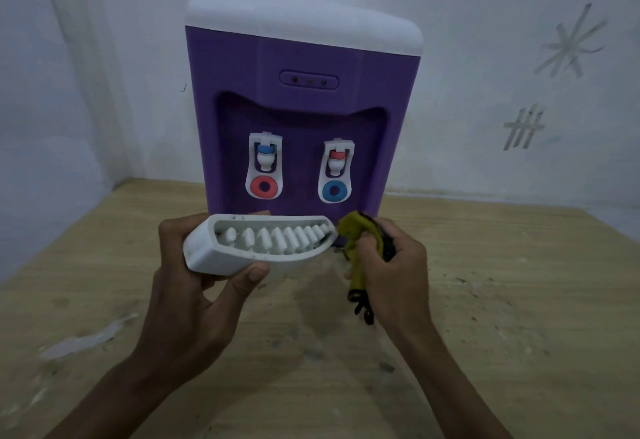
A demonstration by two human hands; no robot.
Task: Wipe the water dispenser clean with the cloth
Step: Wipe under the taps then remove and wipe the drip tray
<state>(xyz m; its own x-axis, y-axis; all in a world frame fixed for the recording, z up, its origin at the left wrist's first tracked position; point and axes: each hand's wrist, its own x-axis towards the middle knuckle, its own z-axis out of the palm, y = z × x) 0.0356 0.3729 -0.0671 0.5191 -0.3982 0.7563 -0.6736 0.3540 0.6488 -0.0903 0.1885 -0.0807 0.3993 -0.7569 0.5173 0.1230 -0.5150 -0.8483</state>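
So my left hand [194, 265] has its grip round the white drip tray [256, 244], thumb under the front edge, fingers behind, tray tilted w/ the ribbed inside facing me. Right hand [391, 265] has a closed grip on the yellow-green cloth [353, 241], bunched up and touching the tray's right end, black trim dangling below. Purple water dispenser [301, 119] w/ white top sits upright just behind, on the wooden worktop [502, 282], right up by the wall [519, 109].
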